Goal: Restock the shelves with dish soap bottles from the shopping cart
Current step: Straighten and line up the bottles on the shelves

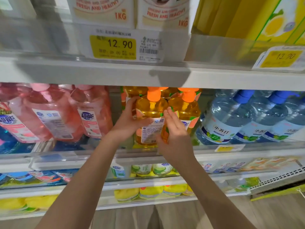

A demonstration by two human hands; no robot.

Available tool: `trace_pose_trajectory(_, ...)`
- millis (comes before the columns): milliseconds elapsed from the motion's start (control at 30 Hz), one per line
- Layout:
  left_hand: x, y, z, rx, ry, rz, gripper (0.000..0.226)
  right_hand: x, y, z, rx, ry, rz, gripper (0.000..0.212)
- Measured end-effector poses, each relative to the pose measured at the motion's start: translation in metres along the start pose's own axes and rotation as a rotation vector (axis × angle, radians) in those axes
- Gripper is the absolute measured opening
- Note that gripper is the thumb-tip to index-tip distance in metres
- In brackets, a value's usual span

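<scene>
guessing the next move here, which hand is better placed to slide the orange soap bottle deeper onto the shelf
Left, probably. The left hand grips the orange soap bottle, fingers round its left side and thumb across its label. The right hand only lies against its right side with straight fingers.

Everything is seen through one wide-angle head camera, which is pointed forward at the shelves (99,75) from close range, so that the left hand (130,119) and right hand (173,138) on a dish soap bottle (151,113) are centred, forearms entering from below.
</scene>
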State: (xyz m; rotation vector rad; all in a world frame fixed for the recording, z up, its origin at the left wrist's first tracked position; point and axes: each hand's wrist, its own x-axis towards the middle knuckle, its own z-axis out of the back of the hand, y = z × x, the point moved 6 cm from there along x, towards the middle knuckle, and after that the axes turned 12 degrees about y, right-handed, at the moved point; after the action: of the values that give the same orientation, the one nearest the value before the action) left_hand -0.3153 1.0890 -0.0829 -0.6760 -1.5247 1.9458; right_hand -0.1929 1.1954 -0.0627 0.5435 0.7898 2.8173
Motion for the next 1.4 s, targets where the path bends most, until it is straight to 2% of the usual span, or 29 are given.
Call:
trace_pose_trajectory(100,-0.001,0.003,0.001,-0.003,-0.049,-0.045,0.076,-0.003,0.0,-0.007,-0.049,-0.093,0.027,0.067)
trace_pose_trajectory(267,-0.008,0.007,0.001,0.032,-0.139,-0.123,0.075,0.007,-0.002,-0.015,-0.029,0.079,0.039,0.074)
trace_pose_trajectory(433,-0.012,0.012,-0.003,0.063,-0.231,-0.147,0.08,0.001,-0.003,-0.015,-0.019,0.038,0.087,0.071)
trace_pose_trajectory(567,-0.026,0.01,-0.012,0.224,-0.311,-0.14,0.09,-0.002,-0.005,-0.017,0.051,0.072,0.113,0.066)
trace_pose_trajectory(667,-0.049,0.006,-0.024,0.271,-0.318,-0.163,0.075,0.002,-0.01,-0.016,0.092,0.126,0.115,0.064)
trace_pose_trajectory(800,-0.081,0.001,-0.036,0.342,-0.324,-0.175,0.054,0.008,-0.008,-0.021,-0.019,0.159,0.147,0.053)
trace_pose_trajectory(900,-0.082,-0.001,-0.027,0.394,-0.323,-0.157,0.051,0.008,-0.005,-0.016,0.062,0.094,0.145,0.051)
trace_pose_trajectory(1067,-0.046,-0.005,0.0,0.328,-0.161,-0.206,0.09,0.014,-0.004,-0.01,0.017,0.058,0.164,0.057)
trace_pose_trajectory(1200,-0.038,-0.005,0.007,0.38,-0.233,-0.23,0.087,0.013,-0.007,-0.009,-0.04,0.088,0.182,0.061)
trace_pose_trajectory(1267,-0.036,-0.008,0.006,0.455,-0.252,-0.217,0.087,0.006,-0.012,0.003,-0.067,-0.018,0.179,0.057)
trace_pose_trajectory(1333,-0.031,-0.011,0.007,0.397,-0.203,-0.178,0.092,-0.002,-0.024,0.021,-0.101,-0.184,0.118,0.054)
trace_pose_trajectory(1400,-0.026,-0.015,0.008,0.391,-0.204,-0.148,0.09,-0.003,-0.039,0.033,-0.155,-0.242,0.014,0.062)
